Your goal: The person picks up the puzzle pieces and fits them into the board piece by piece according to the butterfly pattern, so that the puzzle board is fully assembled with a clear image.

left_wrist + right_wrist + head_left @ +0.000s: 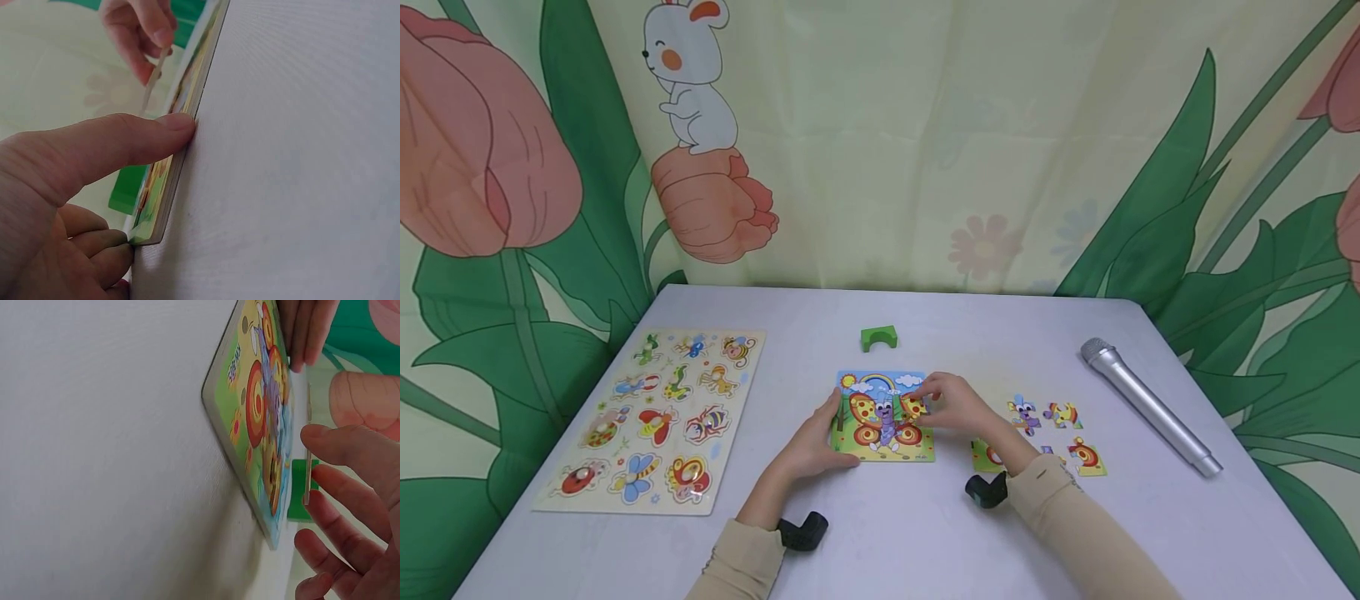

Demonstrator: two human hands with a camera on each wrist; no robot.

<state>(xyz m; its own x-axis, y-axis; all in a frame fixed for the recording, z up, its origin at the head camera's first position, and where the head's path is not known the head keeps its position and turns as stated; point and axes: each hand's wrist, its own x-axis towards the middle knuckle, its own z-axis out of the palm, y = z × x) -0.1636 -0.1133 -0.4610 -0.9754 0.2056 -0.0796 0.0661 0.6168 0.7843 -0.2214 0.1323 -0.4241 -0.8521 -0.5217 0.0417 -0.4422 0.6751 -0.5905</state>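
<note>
Right forearm point(1056, 504) over loose pieces point(1065, 415), microphone point(1153, 408) beyond, left grip point(815, 437) round butterfly board point(886, 429), right grip point(955, 402) around piece point(150, 92)

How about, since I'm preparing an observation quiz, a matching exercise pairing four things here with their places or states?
1. microphone
2. green block
3. insect board
4. right hand

A. pinching a thin piece
B. just beyond the butterfly board
C. on the left side of the table
D. on the right side of the table

Pairs: 1-D; 2-B; 3-C; 4-A
</note>
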